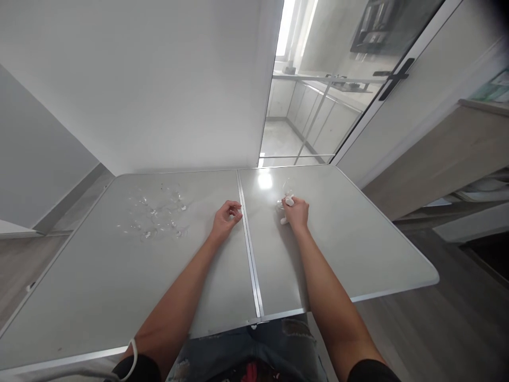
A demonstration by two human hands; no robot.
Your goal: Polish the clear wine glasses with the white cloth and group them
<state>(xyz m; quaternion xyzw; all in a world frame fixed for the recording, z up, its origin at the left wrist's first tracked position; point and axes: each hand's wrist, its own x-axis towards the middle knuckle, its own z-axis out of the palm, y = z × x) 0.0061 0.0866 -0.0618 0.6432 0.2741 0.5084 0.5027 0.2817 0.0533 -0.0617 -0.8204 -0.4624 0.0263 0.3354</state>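
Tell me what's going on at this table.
Someone is handling small things on a pale table. The right hand grips a small white piece, with a clear, rounded item just beyond it. The left hand is curled near the metal seam; whether it holds anything is unclear. More clear items lie clustered on the table's left side.

A head-worn camera looks forward and down from close above the table (358, 239), facing the wall (159, 79) beyond.
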